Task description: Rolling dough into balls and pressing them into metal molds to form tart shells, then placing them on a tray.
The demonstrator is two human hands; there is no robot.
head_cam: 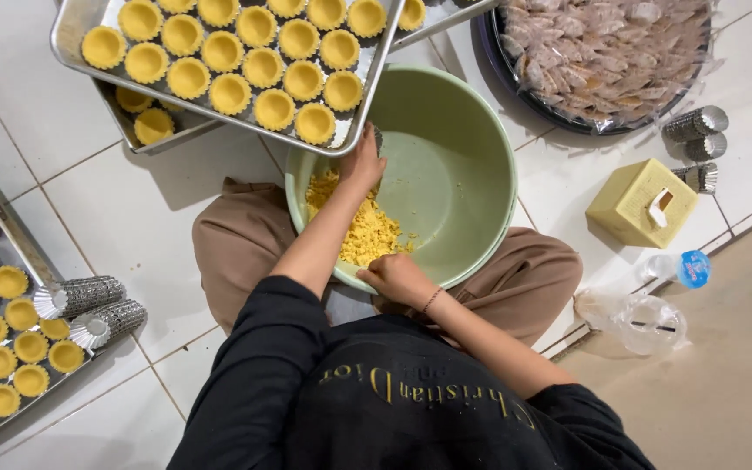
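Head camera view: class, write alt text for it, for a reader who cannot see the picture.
Seen from above, a person sitting on a tiled floor reaches the left hand into crumbly yellow dough in a green bowl, while the right hand rests at its near rim. Metal trays of pastry shells lie around.

1 green bowl [472, 165], 3 metal trays [71, 35], 2 hands, 1 yellow tissue box [633, 204], 1 plastic bottle [676, 268].

Round pale green plastic basin [454, 165] on the lap, crumbly yellow dough [367, 231] heaped against its near-left inner wall
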